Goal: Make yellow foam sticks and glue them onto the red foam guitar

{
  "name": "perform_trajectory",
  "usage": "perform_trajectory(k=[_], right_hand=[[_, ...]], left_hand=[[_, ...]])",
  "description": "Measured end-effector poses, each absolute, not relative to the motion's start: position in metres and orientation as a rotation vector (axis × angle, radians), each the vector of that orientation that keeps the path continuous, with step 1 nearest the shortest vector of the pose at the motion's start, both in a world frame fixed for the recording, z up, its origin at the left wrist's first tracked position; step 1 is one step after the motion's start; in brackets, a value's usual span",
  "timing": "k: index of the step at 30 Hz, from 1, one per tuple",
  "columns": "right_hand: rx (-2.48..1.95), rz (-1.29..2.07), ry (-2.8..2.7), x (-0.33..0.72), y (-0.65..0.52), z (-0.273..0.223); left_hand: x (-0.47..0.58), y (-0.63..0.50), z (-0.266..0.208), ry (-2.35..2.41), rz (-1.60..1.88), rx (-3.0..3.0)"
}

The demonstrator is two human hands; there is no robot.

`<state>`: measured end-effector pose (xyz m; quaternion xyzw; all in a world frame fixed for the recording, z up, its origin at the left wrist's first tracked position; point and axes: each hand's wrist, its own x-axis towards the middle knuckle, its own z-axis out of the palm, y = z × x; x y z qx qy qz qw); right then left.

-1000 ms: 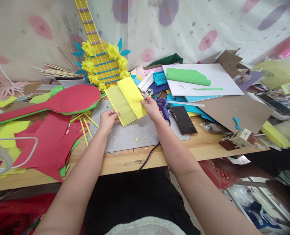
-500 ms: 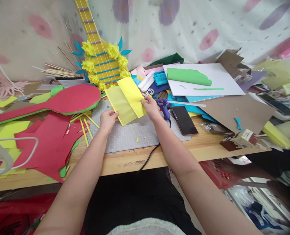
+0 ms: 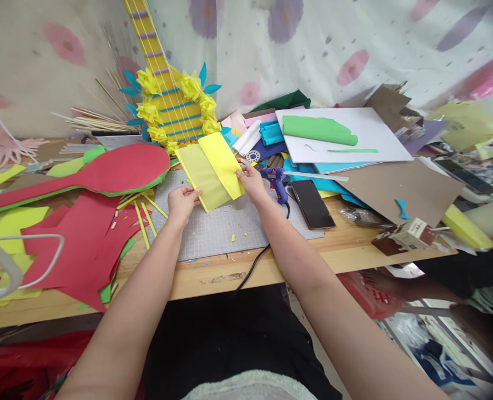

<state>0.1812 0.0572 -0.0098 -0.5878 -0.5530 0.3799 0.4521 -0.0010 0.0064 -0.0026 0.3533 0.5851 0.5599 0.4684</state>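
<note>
A folded sheet of yellow paper [image 3: 222, 161], thin enough to look paler in its single layer, is held tilted above the grey cutting mat [image 3: 205, 239]. My left hand [image 3: 182, 204] pinches its lower left edge between thumb and fingers. On the opposite side, my right hand [image 3: 251, 182] grips the brighter folded flap near its lower right corner. Just right of that hand lies a purple glue gun [image 3: 277, 182] with a clear glue stick in it. Behind the paper stands a yellow guitar-shaped craft [image 3: 180, 114] with yellow paper flowers and blue leaves.
Left on the wooden table lie a red guitar-shaped cutout [image 3: 125, 166] and red foam scraps [image 3: 71, 244]. To the right are a black phone [image 3: 312, 204], a white board [image 3: 346, 125], brown cardboard [image 3: 413, 186] and a small carton [image 3: 411, 236]. The glue gun's cord hangs over the front edge.
Both hands keep the same hold on the yellow paper, which has hardly moved. The whole view has shifted very slightly.
</note>
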Motion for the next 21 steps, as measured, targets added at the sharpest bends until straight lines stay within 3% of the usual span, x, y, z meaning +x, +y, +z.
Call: perform_trajectory(k=[10,17,21], right_hand=[[-1.858,0.459,-1.87,0.161,0.069,0.004],[-1.732,0.433,-1.912,0.206,0.018,0.018],[-1.909,0.584,-1.949,0.248,-0.009,0.026]], left_hand=[[-0.005,0.008,0.001,1.508,1.3,0.716],[-0.007,0.007,0.0,1.494,1.297,0.699],[-0.005,0.007,0.001,1.472,1.328,0.671]])
